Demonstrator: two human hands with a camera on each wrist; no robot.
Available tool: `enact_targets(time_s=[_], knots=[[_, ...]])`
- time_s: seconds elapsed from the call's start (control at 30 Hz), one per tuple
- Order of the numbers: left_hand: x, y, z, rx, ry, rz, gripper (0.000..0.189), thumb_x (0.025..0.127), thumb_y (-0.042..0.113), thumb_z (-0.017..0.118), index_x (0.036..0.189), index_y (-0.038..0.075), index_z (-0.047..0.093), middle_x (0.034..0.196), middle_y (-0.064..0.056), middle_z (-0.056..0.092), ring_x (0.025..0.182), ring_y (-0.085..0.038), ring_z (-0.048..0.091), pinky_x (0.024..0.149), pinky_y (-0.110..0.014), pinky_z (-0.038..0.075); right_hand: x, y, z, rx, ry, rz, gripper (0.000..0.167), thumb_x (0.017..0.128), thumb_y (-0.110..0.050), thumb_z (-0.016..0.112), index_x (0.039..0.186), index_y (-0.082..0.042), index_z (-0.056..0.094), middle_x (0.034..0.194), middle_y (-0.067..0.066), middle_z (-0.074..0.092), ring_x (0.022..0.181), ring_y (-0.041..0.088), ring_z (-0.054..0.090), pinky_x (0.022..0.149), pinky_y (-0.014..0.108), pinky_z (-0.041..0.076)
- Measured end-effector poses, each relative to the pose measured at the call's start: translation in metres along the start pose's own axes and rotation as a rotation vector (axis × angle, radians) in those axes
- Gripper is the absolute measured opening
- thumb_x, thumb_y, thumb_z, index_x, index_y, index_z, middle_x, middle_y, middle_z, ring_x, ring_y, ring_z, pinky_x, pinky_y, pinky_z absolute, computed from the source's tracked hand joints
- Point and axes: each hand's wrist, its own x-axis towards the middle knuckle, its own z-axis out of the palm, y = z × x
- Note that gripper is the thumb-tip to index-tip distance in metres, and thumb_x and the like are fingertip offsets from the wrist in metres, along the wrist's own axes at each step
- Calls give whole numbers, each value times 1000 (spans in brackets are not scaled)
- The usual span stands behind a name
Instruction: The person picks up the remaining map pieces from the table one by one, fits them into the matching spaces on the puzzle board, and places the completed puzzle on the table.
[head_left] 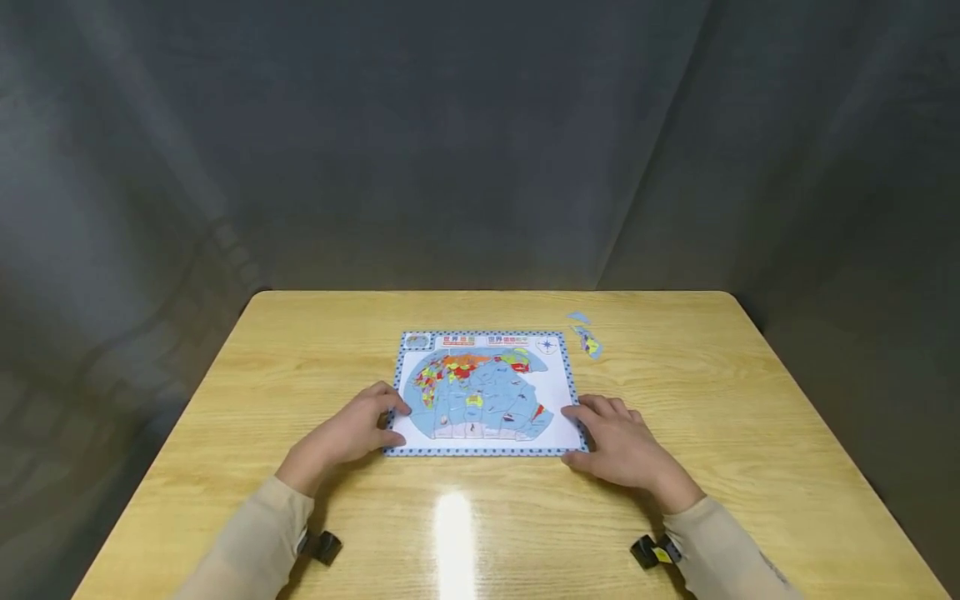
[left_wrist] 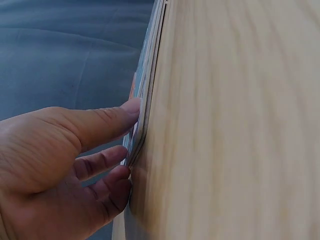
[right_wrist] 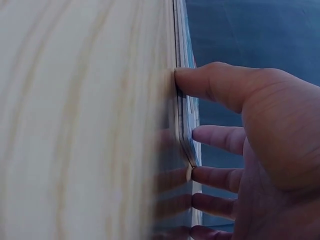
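Note:
A world-map jigsaw puzzle board [head_left: 558, 379] with a blue dotted border lies flat on the table. Most of its map is filled, while a white patch shows on the right side. My left hand [head_left: 358, 427] touches the board's lower left corner, thumb and index fingertip over the border. At the lower right corner is my right hand [head_left: 621, 443], its thumb at the front edge and fingertips on the right side. Both wrist views show the fingers spread along the board's thin edge, the left hand [left_wrist: 65, 165] and the right hand [right_wrist: 270, 145] alike.
Two loose puzzle pieces lie past the board's upper right corner: a small blue piece [head_left: 578, 317] and a larger multicoloured piece [head_left: 588, 342]. The wooden table [head_left: 300, 350] ends at a dark grey curtain [head_left: 450, 167]. Black wrist cameras sit under both sleeves.

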Motion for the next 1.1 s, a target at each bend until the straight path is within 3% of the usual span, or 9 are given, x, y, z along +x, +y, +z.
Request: enact_targets(time_s=[0.2,0.43,0.77,1.1], knots=[[-3,-5,2,-14,15,2,31,79,18,83,107,12,70,118,-1,54,107,-19,52,95,-40,44,1,-4,-8,26,-15,-23,63,83,-45,74,136,-15,57,143,14,47,127,36,43,98,59,36],[-5,-5,0,-29,23,16,31,79,18,83,107,12,69,119,-2,54,103,-19,52,93,-41,44,13,4,-22,28,33,-22,58,86,-42,72,133,-10,59,136,15,54,123,39,48,95,61,39],[-4,-1,0,-36,20,-10,33,79,18,83,108,13,69,116,0,54,102,-18,51,93,-40,44,52,37,-37,106,57,118,53,94,-37,63,134,-4,56,132,20,57,122,46,48,93,63,41],[-3,-3,0,-34,29,21,32,79,20,83,107,14,69,114,1,54,100,-17,51,91,-39,45,90,61,-41,139,48,245,62,94,-40,59,137,4,50,124,23,59,114,42,54,94,56,42]])
